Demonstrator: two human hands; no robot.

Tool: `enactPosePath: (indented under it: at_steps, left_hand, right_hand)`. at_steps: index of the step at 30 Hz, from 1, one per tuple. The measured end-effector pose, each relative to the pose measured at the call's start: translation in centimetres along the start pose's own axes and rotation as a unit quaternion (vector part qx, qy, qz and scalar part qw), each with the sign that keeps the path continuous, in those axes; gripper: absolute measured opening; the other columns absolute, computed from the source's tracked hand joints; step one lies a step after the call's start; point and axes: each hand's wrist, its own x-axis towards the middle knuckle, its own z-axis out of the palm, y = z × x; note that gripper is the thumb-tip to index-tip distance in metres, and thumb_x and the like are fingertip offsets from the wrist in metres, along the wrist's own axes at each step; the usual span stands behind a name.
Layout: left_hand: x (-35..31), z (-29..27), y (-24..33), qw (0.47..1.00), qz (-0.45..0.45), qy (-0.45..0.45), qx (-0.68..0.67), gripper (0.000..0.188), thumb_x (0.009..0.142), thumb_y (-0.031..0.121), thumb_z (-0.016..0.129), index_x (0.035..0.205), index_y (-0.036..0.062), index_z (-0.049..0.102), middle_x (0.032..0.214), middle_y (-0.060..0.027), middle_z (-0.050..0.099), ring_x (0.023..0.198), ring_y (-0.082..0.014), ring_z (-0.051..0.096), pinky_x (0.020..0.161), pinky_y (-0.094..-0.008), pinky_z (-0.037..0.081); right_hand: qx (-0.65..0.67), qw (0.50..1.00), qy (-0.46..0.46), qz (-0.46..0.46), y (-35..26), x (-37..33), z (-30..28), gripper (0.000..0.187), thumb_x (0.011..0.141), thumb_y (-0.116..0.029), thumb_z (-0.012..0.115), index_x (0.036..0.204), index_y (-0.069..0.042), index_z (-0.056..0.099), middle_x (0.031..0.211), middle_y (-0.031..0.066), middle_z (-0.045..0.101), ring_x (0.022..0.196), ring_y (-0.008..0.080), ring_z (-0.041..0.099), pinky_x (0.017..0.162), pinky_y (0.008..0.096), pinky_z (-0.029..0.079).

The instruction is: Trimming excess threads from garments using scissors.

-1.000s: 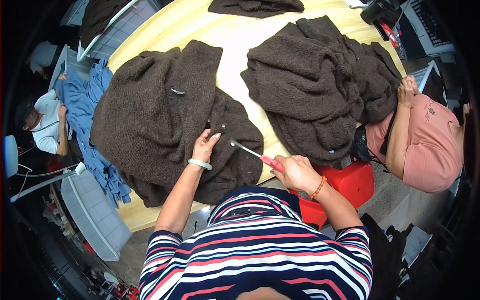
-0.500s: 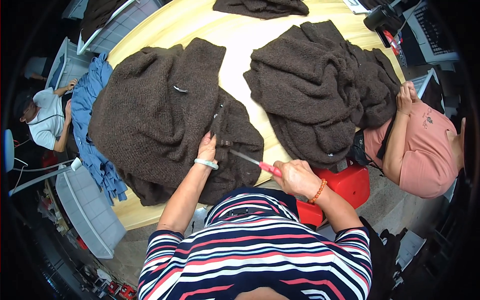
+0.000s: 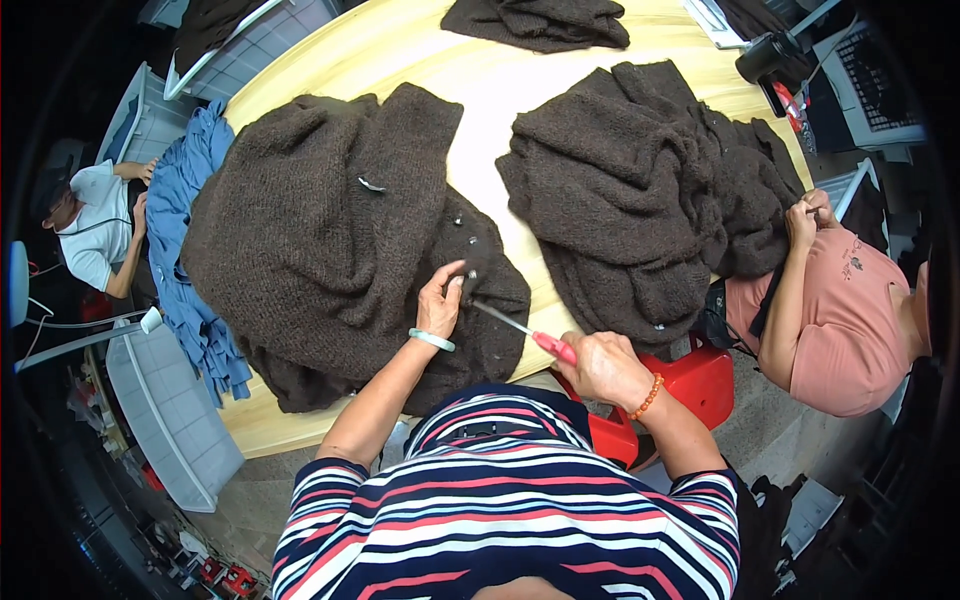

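Observation:
A dark brown knit garment (image 3: 300, 220) lies bunched over the left half of the table, with a small pale tag and several small shiny fastenings along one edge. My left hand (image 3: 438, 305), a pale green bangle at its wrist, pinches that edge beside one of the fastenings. In my right hand (image 3: 608, 370) is a screwdriver-like tool (image 3: 548, 345) with a red handle and a thin metal shaft. The shaft points left over the garment, its tip close to my left fingers. Whether the tip touches the cloth I cannot tell.
More brown knitwear (image 3: 620, 190) is heaped at the right and another folded piece (image 3: 535, 22) lies at the far edge. Blue cloth (image 3: 190, 240) hangs at the left. One person sits at each side. A red stool (image 3: 700, 385) stands beside my right arm.
My left hand has shifted right and slightly up along the garment's edge, where more fastenings now show. The tool and my right hand have moved slightly right and down.

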Motion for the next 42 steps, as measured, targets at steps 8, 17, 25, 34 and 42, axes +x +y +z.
enactPosePath:
  at_steps: [8, 17, 25, 34, 42]
  left_hand:
    - [1.2, 0.5, 4.7, 0.965, 0.065, 0.023, 0.255, 0.066, 0.076, 0.026, 0.077, 0.128, 0.0048, 0.042, 0.101, -0.0144, 0.05, 0.075, -0.027, 0.054, 0.07, -0.0383, 0.049]
    - [8.5, 2.0, -1.3, 0.966, 0.123, 0.054, 0.219, 0.013, 0.079, 0.002, 0.065, 0.091, -0.0018, 0.066, 0.089, -0.0172, 0.063, 0.082, -0.0334, 0.063, 0.075, -0.0389, 0.051]
    - [7.7, 1.7, 1.2, 0.976, -0.004, 0.085, 0.199, 0.044, 0.084, 0.013, 0.065, 0.123, -0.0006, 0.05, 0.098, -0.0269, 0.061, 0.09, -0.0417, 0.06, 0.08, -0.045, 0.049]
    - [11.4, 2.6, -2.9, 0.998, -0.025, 0.012, 0.058, 0.009, 0.084, 0.0, 0.048, 0.077, 0.0057, 0.045, 0.06, -0.0046, 0.038, 0.051, -0.0136, 0.037, 0.045, -0.0339, 0.034]
    - [10.5, 0.3, -5.8, 0.998, 0.053, -0.034, 0.006, 0.008, 0.089, 0.005, 0.061, 0.086, 0.0009, 0.054, 0.074, -0.0009, 0.05, 0.069, -0.0093, 0.046, 0.064, -0.0243, 0.042]
  right_hand:
    - [0.002, 0.999, 0.033, 0.04, 1.2, 0.1, 0.1, 0.018, 0.086, -0.021, 0.059, 0.084, -0.003, 0.056, 0.065, 0.0228, 0.061, 0.066, 0.0401, 0.064, 0.062, 0.0491, 0.051]
    - [0.009, 0.997, 0.032, 0.066, 1.3, 2.0, 0.6, 0.022, 0.086, -0.025, 0.06, 0.094, -0.005, 0.058, 0.072, 0.0232, 0.063, 0.074, 0.0417, 0.063, 0.07, 0.0504, 0.05]
    - [0.016, 0.996, 0.032, 0.08, 2.2, 2.6, 0.9, 0.021, 0.087, -0.024, 0.06, 0.094, -0.005, 0.057, 0.072, 0.0233, 0.063, 0.072, 0.0423, 0.063, 0.067, 0.0503, 0.05]
    - [0.0, 0.993, 0.11, 0.038, 3.4, 3.9, 3.4, 0.016, 0.083, -0.016, 0.058, 0.088, -0.001, 0.061, 0.072, 0.0187, 0.065, 0.07, 0.0347, 0.067, 0.062, 0.0464, 0.052]
    - [0.011, 0.987, 0.161, -0.005, 2.8, 6.2, 3.9, 0.02, 0.079, -0.021, 0.064, 0.081, -0.001, 0.063, 0.071, 0.02, 0.065, 0.072, 0.0368, 0.066, 0.063, 0.0458, 0.052]
